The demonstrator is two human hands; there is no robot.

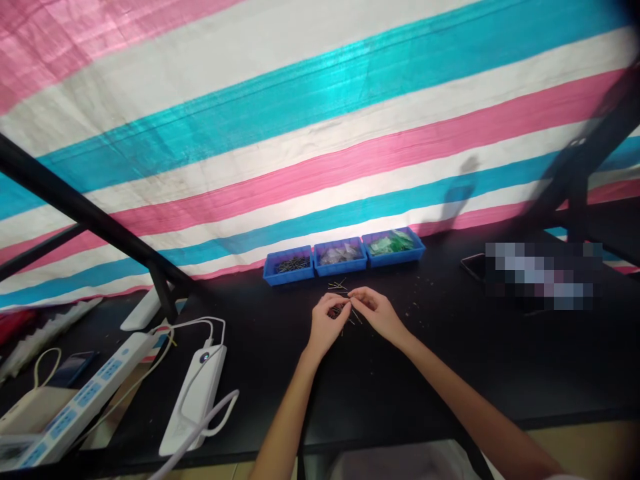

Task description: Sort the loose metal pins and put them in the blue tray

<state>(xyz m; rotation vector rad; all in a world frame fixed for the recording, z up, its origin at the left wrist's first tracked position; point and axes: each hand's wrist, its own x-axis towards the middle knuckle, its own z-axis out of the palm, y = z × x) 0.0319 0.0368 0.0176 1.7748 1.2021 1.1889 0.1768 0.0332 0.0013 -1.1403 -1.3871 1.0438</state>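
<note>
My left hand (326,325) and my right hand (376,311) meet over a black table (450,360), fingers pinched together around thin metal pins (345,309) lying there in a small loose pile. More pins (338,286) lie just beyond the hands. Behind them stands a row of three blue trays: the left tray (289,265) holds dark pins, the middle tray (340,256) holds clear pieces, the right tray (393,246) holds green pieces. What exactly each pinch holds is too small to tell.
A white power bank (197,397) with a white cable and a white power strip (80,400) lie at the left. A dark phone (475,265) lies at the right. A striped pink, white and blue tarp (300,120) hangs behind, with black frame bars (75,207).
</note>
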